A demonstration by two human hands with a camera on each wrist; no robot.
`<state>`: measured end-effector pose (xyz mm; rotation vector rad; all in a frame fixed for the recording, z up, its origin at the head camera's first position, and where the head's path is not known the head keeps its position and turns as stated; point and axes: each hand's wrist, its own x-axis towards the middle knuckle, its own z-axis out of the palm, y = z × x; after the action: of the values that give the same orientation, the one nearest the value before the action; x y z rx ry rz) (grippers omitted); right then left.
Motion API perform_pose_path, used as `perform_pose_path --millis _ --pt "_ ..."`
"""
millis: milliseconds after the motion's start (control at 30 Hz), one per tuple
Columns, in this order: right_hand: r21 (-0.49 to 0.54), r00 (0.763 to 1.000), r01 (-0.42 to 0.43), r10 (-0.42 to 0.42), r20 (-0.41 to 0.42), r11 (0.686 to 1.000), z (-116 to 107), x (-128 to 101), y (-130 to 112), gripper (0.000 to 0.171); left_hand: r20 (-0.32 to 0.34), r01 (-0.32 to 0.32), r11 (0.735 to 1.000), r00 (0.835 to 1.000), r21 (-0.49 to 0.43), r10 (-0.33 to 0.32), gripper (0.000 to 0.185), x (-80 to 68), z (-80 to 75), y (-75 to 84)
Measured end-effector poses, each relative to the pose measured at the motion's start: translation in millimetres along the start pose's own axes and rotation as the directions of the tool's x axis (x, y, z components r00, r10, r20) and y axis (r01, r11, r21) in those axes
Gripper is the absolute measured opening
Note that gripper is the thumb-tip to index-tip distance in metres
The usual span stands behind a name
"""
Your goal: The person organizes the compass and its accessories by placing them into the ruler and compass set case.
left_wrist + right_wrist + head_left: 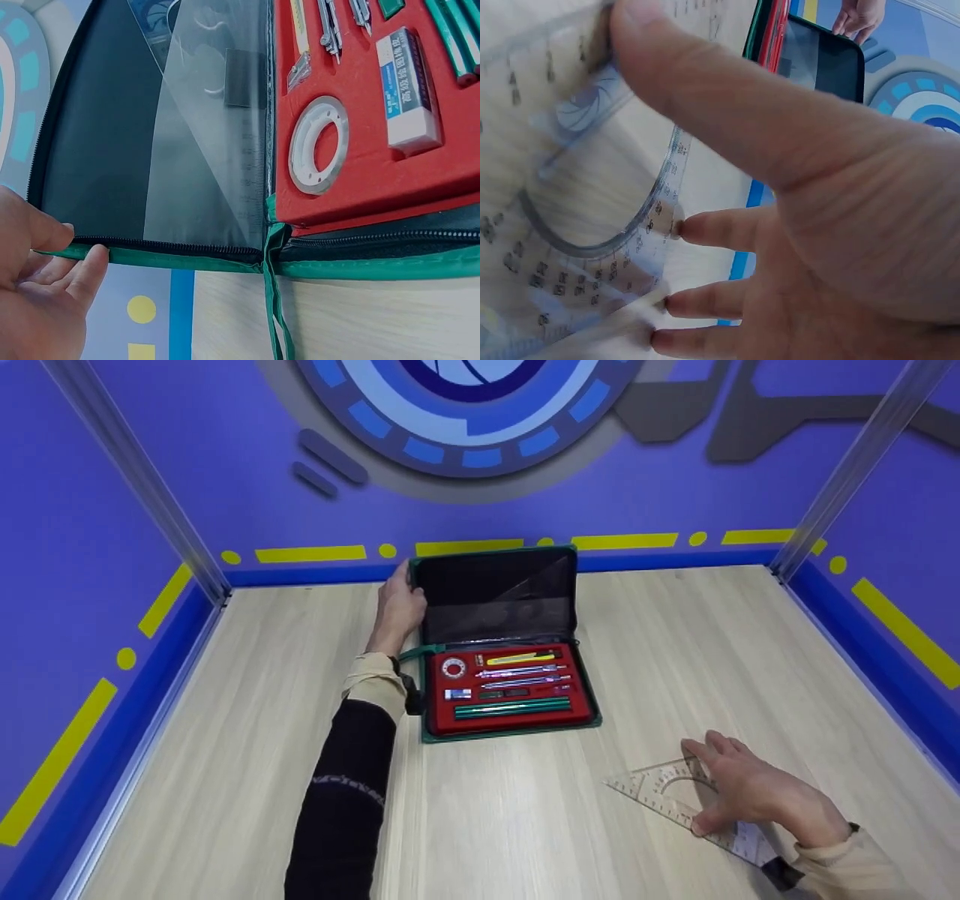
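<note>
A zip case with green edging stands open on the table, its black lid (495,585) raised at the back. My left hand (397,611) pinches the lid's left edge between thumb and fingers, beside the zip (165,246). My right hand (757,791) holds a clear set square (649,784) by its edges, thumb on one side and fingertips on the other. In the right wrist view, the set square (577,270) shows printed numbers and a curved cutout. Whether it touches the table is hard to tell.
The case's red tray (517,726) holds a white ring (296,154), an eraser (409,90), a yellow cutter (521,659), compasses (520,672) and green pencils (512,708). A green strap (274,300) hangs at the hinge. Blue walls (225,495) close off the back and sides.
</note>
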<state>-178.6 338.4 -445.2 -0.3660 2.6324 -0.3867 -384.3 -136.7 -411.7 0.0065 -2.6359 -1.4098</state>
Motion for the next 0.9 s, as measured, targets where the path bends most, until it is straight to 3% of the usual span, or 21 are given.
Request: perform_pose_path --millis 233,533,733,900 --pt "-0.064 0.996 0.05 -0.054 -0.068 0.997 2.8 1.8 -0.4 0.095 -0.003 0.001 1.0 1.0 -0.019 -0.001 0.062 -0.8 0.9 -0.6" --pt "-0.068 0.987 0.107 -0.114 -0.114 0.992 3.2 6.7 4.0 0.086 0.003 0.02 1.0 1.0 -0.005 -0.02 0.063 -1.2 -0.4 0.4" --pt "-0.025 0.993 0.081 -0.083 -0.089 0.996 2.1 10.0 6.2 0.086 -0.013 0.028 1.0 1.0 -0.014 -0.028 0.063 -0.8 0.2 0.1" --pt "-0.004 0.991 0.064 -0.064 -0.119 0.998 2.8 7.7 7.8 0.088 -0.022 0.016 1.0 1.0 -0.024 -0.016 0.062 -0.9 1.3 0.9"
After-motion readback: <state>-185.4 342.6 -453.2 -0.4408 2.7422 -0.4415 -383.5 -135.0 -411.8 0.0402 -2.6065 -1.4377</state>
